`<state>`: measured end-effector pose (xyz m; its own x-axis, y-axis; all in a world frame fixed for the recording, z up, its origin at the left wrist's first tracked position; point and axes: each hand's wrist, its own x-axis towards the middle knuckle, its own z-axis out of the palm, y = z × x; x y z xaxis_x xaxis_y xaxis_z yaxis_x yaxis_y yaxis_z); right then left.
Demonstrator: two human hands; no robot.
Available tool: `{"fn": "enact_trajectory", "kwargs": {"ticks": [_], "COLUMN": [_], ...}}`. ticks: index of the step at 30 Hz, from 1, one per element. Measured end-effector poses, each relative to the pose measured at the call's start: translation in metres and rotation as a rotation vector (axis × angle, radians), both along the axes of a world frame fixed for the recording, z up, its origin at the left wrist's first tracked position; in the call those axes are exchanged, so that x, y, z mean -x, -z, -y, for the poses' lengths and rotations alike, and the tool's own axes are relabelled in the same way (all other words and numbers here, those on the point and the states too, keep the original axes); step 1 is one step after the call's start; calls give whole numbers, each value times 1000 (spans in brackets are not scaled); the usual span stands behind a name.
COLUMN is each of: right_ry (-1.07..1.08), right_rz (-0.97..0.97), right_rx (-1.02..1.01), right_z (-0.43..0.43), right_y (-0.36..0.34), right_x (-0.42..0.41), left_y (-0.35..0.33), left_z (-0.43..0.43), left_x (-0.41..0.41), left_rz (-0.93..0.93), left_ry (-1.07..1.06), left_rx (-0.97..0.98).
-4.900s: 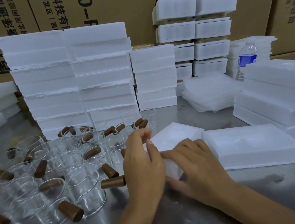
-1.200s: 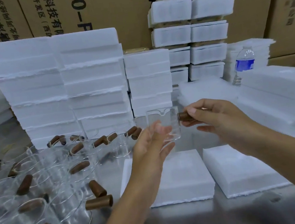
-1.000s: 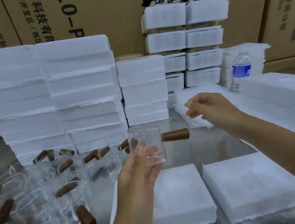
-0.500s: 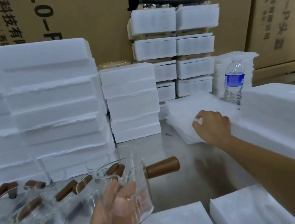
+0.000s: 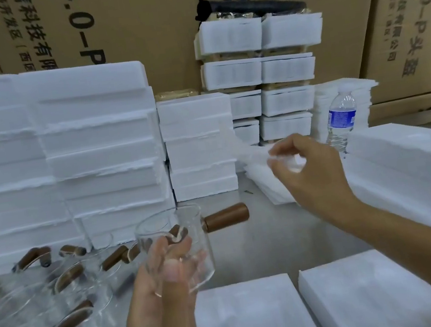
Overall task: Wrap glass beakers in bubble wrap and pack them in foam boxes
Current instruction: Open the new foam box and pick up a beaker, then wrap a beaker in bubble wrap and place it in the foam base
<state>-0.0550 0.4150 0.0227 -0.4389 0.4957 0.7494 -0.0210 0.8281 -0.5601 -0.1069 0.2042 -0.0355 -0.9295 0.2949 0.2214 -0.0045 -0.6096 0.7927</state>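
My left hand (image 5: 160, 290) holds a clear glass beaker (image 5: 188, 233) from below, its brown wooden handle (image 5: 226, 217) sticking out to the right. My right hand (image 5: 313, 174) is raised over the pile of wrap sheets (image 5: 270, 186) and pinches one thin translucent sheet (image 5: 236, 143), which trails up and left from the fingers. Two white foam box halves lie side by side at the near edge, one (image 5: 252, 316) just right of my left wrist, the other (image 5: 376, 293) under my right forearm.
Several more glass beakers with wooden handles (image 5: 67, 278) crowd the steel table at the left. Tall stacks of foam boxes (image 5: 102, 157) stand behind them, more foam (image 5: 416, 162) at the right. A water bottle (image 5: 341, 118) stands at the back right. Cardboard cartons line the back.
My right hand has lifted from the sheet pile with one sheet pinched in it. The left hand still carries the beaker, and the view has tilted slightly.
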Motion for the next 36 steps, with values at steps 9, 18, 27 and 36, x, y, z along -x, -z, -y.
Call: {"fn": "enact_trajectory", "kwargs": {"ticks": [9, 18, 27, 36], "right_ry": [-312, -392, -339, -370], "right_rz": [99, 430, 127, 316], "right_rx": [-323, -498, 313, 26], "right_z": [129, 178, 110, 71], "right_y": [67, 77, 28, 8], "right_x": [-84, -92, -122, -135], "left_y": [-18, -40, -35, -35], "left_z": [25, 63, 51, 4], "left_x": [-47, -69, -73, -91], "left_rz": [-228, -291, -44, -278], "left_ry": [-253, -287, 13, 166], "left_rx": [52, 154, 92, 464]}}
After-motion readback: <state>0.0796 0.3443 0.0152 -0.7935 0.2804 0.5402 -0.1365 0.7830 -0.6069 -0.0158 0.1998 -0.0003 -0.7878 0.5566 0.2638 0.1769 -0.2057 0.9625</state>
